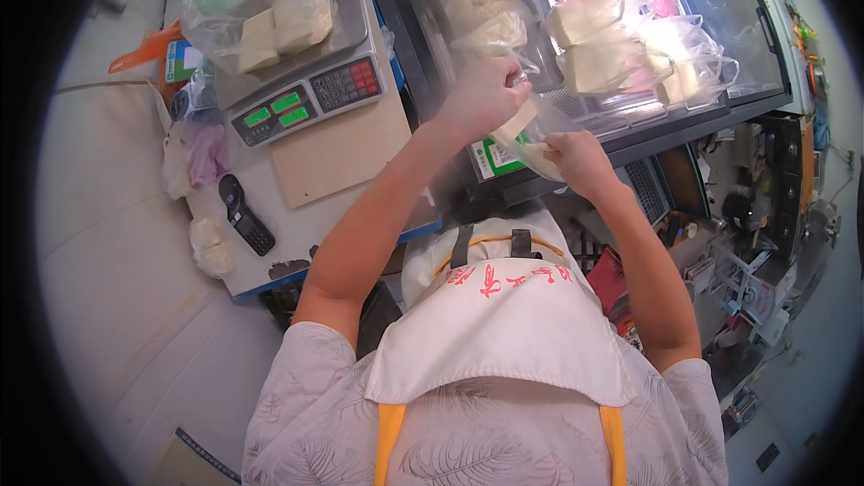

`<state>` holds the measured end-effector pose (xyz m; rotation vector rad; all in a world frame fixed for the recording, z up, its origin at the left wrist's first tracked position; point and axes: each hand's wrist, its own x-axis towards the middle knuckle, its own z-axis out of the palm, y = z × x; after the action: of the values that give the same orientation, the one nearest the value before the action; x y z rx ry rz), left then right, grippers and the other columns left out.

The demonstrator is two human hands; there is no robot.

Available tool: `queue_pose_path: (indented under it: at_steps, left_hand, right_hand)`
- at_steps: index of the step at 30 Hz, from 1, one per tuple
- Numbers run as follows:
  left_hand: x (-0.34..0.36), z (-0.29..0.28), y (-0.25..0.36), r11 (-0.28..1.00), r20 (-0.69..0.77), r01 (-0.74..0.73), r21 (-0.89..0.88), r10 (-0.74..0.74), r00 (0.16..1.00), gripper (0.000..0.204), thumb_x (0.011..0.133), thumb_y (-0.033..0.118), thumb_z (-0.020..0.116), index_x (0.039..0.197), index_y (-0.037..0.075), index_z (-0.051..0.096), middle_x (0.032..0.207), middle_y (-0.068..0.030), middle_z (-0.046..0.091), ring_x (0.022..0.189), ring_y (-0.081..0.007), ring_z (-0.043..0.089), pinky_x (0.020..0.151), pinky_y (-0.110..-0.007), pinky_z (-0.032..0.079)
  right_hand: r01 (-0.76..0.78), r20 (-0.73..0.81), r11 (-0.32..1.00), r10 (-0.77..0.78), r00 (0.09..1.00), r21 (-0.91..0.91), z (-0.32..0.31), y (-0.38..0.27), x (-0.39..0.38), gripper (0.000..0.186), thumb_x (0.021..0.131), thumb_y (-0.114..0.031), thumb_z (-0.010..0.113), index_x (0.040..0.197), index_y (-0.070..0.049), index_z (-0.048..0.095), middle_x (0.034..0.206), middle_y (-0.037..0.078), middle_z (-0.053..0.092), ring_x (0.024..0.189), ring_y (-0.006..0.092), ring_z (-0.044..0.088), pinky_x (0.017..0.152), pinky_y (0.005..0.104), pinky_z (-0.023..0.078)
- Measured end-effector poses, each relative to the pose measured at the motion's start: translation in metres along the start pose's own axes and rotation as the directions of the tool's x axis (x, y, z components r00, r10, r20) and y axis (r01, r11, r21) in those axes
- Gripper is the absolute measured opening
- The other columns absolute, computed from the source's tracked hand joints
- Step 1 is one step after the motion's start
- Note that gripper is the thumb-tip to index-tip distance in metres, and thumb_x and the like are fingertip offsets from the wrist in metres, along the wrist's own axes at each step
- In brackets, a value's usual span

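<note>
My left hand (490, 94) is closed on the upper part of a thin plastic bag with a pale block (517, 126) inside, at the near edge of a dark-framed display case (630, 139). My right hand (571, 157) grips the lower right of the same bag, fingers pinched on it. Just under the bag lies a green and white code card (495, 158). Bagged pale blocks (589, 22) sit in the case beyond my hands.
At left, a scale (337, 85) carries a bag of blocks (301, 18), beside a board (337, 162). A black handheld terminal (245, 214) and more bags (209, 247) lie near the counter's left edge. A laptop (643, 189) and clutter sit below the case at right.
</note>
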<state>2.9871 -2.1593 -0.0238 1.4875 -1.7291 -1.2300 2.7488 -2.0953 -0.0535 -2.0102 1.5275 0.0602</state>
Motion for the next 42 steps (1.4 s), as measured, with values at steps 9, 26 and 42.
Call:
queue_pose_path:
  at_steps: [9, 26, 42]
  left_hand:
    - [-0.101, 0.069, 0.001, 0.913, -0.047, -0.304, 0.271, 0.328, 0.944, 0.034, 0.09, 0.0, 0.067, 0.123, 0.005, 0.062, 0.123, -0.0157, 0.067, 0.091, -0.0361, 0.073, 0.076, -0.045, 0.062]
    - [-0.105, 0.076, -0.035, 0.912, 0.337, -0.247, 0.329, 0.132, 0.932, 0.02, 0.084, -0.003, 0.066, 0.103, 0.001, 0.07, 0.108, -0.0198, 0.071, 0.09, -0.0388, 0.077, 0.08, -0.047, 0.063]
    - [-0.105, 0.085, -0.046, 0.907, 0.306, -0.269, 0.324, 0.168, 0.937, 0.006, 0.097, 0.007, 0.064, 0.098, 0.003, 0.069, 0.097, -0.0165, 0.072, 0.087, -0.0376, 0.075, 0.076, -0.048, 0.06]
  right_hand:
    - [-0.041, -0.042, 0.992, 0.036, 0.998, -0.117, 0.01, -0.006, 0.0, 0.012, 0.094, -0.011, 0.068, 0.094, -0.003, 0.077, 0.091, 0.026, 0.074, 0.09, 0.0469, 0.073, 0.082, 0.0543, 0.057]
    - [-0.097, -0.068, 0.994, 0.1, 0.993, 0.048, -0.021, -0.014, 0.013, 0.02, 0.095, -0.014, 0.071, 0.105, 0.002, 0.076, 0.093, 0.028, 0.072, 0.091, 0.0471, 0.071, 0.083, 0.0496, 0.055]
    - [-0.001, -0.008, 0.924, 0.004, 1.0, 0.382, 0.049, 0.077, 0.069, 0.04, 0.088, -0.018, 0.083, 0.126, -0.004, 0.076, 0.111, 0.013, 0.081, 0.096, 0.0242, 0.074, 0.092, 0.0395, 0.057]
